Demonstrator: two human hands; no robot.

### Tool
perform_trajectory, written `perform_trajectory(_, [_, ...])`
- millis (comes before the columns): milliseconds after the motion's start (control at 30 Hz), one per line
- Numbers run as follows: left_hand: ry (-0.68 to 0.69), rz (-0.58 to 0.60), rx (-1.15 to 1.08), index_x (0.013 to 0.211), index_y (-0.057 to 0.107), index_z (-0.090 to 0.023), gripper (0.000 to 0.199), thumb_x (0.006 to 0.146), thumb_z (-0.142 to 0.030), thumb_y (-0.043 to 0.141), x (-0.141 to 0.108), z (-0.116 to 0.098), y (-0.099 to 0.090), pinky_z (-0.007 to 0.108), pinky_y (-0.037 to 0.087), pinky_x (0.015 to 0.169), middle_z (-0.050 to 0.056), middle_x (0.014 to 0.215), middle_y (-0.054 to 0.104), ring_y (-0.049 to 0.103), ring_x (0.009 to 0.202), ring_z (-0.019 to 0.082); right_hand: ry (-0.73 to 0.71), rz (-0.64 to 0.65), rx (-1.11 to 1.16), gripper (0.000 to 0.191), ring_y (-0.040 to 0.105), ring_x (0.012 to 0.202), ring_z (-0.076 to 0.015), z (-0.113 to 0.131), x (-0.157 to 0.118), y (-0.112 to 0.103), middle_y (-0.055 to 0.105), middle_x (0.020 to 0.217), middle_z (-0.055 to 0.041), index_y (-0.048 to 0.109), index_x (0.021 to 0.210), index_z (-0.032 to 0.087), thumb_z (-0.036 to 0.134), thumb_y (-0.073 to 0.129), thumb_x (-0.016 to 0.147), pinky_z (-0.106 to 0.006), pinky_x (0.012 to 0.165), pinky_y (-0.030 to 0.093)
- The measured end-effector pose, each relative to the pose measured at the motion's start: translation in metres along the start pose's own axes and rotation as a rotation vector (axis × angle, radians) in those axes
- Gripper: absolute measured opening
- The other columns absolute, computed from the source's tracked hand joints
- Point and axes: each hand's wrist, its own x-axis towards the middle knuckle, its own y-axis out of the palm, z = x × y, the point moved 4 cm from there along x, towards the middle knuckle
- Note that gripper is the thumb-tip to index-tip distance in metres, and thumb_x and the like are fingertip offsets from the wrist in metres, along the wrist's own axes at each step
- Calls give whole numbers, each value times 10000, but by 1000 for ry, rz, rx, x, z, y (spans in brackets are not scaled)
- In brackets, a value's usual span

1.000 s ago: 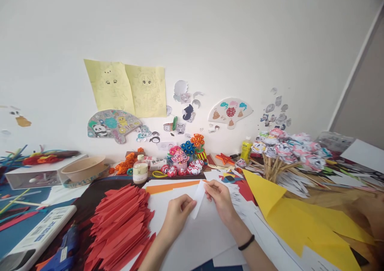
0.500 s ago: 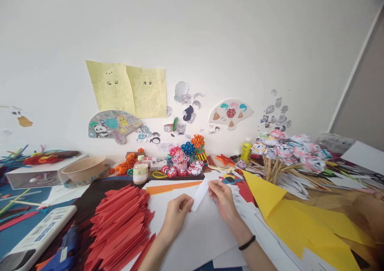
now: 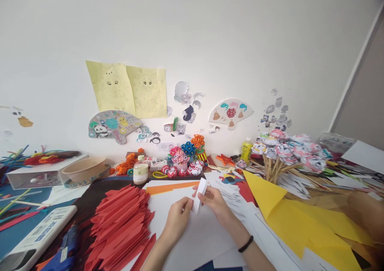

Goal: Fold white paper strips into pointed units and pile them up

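Observation:
A narrow white paper strip (image 3: 200,194) stands slanted between my two hands, above large white sheets (image 3: 204,239). My left hand (image 3: 179,214) pinches its lower left edge between thumb and fingers. On the other side, my right hand (image 3: 214,205) grips the strip, with thumb and fingers around its right edge and a fingertip showing at its left edge. A black band circles my right wrist. Left of my hands lies a pile of folded red paper strips (image 3: 120,227).
A blue glue gun (image 3: 68,247) and a white power strip (image 3: 45,231) lie at left. Behind the sheets stand a small bottle (image 3: 140,171) and paper flowers (image 3: 180,159). Yellow paper (image 3: 309,227) spreads at right, before bundled flowers on sticks (image 3: 288,151). Someone's blurred hand (image 3: 366,209) is at the right edge.
The strip looks narrower and more upright. My right hand has moved slightly left and down, closer to my left hand, with its fingers now farther around the strip.

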Motion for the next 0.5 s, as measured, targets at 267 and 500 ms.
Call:
perform_trajectory(267, [128, -209, 46, 940, 626, -202, 277, 861, -420, 474, -3, -14, -15, 307, 451, 727, 66, 962, 671, 597, 834, 196, -93, -24, -315, 320, 367, 553, -104, -10, 0, 13, 430, 591, 46, 620, 712, 157, 449, 743, 667, -221, 495, 273])
perform_trajectory(500, [138, -310, 64, 861, 632, -189, 266, 840, -415, 493, 2, 1, -20, 306, 448, 680, 59, 856, 678, 600, 766, 198, -110, 39, -291, 331, 395, 576, -116, -14, 2, 15, 463, 612, 37, 647, 763, 164, 477, 722, 688, -229, 528, 302])
